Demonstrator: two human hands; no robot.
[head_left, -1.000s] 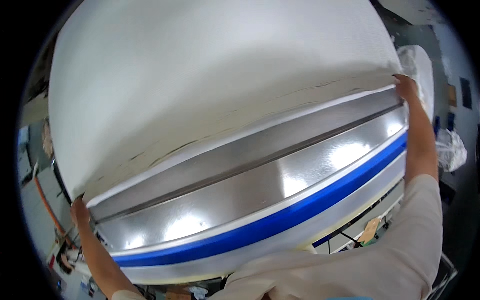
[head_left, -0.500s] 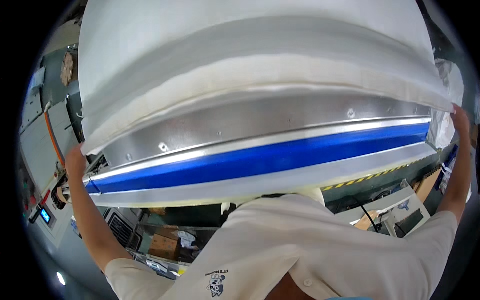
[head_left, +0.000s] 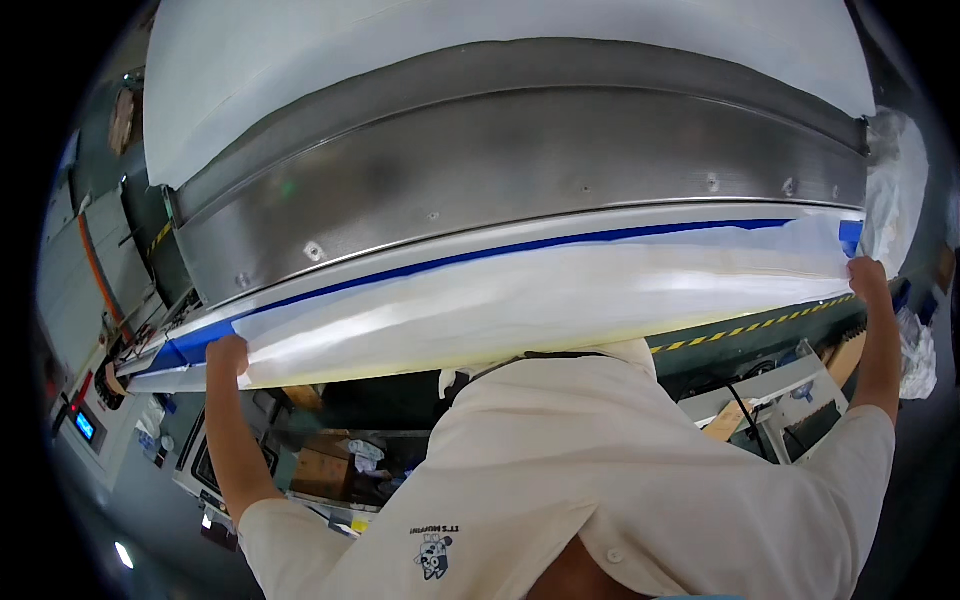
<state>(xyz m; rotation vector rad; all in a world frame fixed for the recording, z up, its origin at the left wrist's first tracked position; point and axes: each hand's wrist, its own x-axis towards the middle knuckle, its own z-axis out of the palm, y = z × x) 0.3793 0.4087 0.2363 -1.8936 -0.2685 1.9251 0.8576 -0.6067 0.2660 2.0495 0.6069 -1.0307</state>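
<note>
A long strip of thin white sheet material (head_left: 540,285) is stretched in front of my body, across the near side of a wide machine. My left hand (head_left: 227,354) is closed on its left end, and my right hand (head_left: 868,277) grips the right end. Beneath the strip a blue band (head_left: 400,273) shows along its upper edge and at both ends. Behind it rises a bare metal panel (head_left: 480,150) with small screws. Farther back, white sheeting (head_left: 520,20) covers the top of the machine.
At the left stand a small lit display (head_left: 85,425) and an orange hose (head_left: 100,265). Below lie a cardboard box (head_left: 322,470) and yellow-black floor tape (head_left: 750,328). A white machine part (head_left: 790,415) is at the lower right, and crumpled clear plastic (head_left: 893,190) hangs beyond my right hand.
Both hands have come down toward my body and inward, bringing the white material from over the metal panel to over the blue band. More of the panel is now bare.
</note>
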